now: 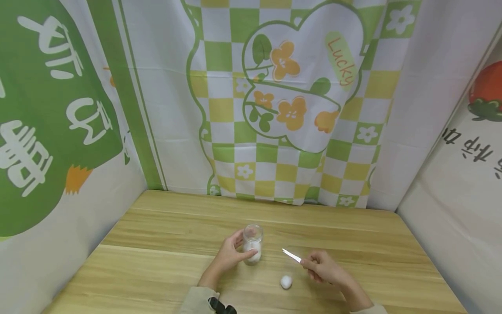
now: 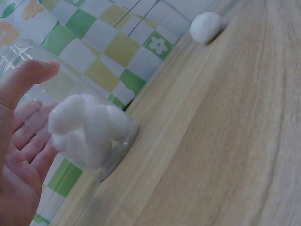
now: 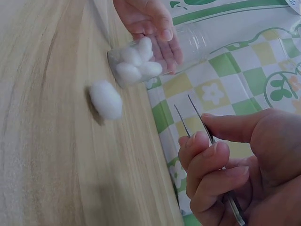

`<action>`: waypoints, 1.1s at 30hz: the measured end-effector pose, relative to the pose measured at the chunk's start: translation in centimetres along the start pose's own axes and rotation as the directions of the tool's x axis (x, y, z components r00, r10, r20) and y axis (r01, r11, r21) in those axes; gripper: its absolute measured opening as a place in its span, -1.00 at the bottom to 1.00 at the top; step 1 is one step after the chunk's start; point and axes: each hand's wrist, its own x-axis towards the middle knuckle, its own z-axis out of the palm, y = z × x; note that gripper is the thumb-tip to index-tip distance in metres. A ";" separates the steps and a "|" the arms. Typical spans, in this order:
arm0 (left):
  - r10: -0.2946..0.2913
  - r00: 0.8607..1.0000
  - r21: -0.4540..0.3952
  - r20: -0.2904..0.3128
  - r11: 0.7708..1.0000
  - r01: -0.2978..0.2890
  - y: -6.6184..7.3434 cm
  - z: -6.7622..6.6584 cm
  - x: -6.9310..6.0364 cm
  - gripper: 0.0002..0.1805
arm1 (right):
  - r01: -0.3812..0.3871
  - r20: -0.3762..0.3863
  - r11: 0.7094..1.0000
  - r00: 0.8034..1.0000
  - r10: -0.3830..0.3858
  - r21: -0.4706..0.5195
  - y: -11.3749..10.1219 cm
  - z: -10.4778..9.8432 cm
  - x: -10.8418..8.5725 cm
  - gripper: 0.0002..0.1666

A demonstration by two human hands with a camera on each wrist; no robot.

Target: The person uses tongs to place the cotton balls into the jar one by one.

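A clear open-topped jar (image 1: 253,233) stands upright on the table, with several white cotton balls (image 2: 87,127) in its lower part. My left hand (image 1: 228,254) holds the jar from the left, thumb on the near side and fingers round the far side. Metal tweezers (image 1: 292,255) are gripped in my right hand (image 1: 323,267), between the thumb and curled fingers. Their tips (image 3: 189,97) stand apart with nothing between them and point toward the jar. One loose cotton ball (image 1: 286,282) lies on the table, right of the jar and nearer to me, below the tweezers.
The wood-grain table (image 1: 176,231) is bounded by a checked curtain (image 1: 251,148) at the back. Printed cloth walls rise on the left (image 1: 113,209) and on the right (image 1: 451,209). A black strap (image 1: 221,306) sits on the left sleeve.
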 end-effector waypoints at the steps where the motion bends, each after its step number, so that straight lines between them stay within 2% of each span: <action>1: 0.000 1.000 0.001 0.001 1.000 0.000 0.0 0.0 0.0 -0.24 | 0.000 0.000 1.000 1.000 0.000 -0.003 0.1 0.0 0.0 -0.60; 11: 0.014 1.000 0.024 0.025 1.000 -0.014 -0.2 -0.1 -0.1 -0.20 | 0.037 0.060 0.999 0.998 -0.036 -0.017 1.7 -0.5 -0.1 -0.58; 16: 0.007 1.000 0.033 0.026 0.999 -0.007 -0.2 -0.2 -0.1 -0.20 | 0.078 0.107 0.997 0.991 -0.075 -0.027 2.1 -0.9 -0.3 -0.52; 23: -0.004 1.000 0.017 0.012 1.000 0.004 0.1 -0.1 -0.1 -0.22 | 0.079 0.185 0.997 0.980 -0.077 -0.005 2.3 -1.4 -0.4 -0.51; 33: 0.001 1.000 0.008 0.023 1.000 -0.001 0.0 -0.1 0.0 -0.23 | 0.090 0.180 0.995 0.980 -0.080 -0.049 2.7 -1.5 -0.6 -0.53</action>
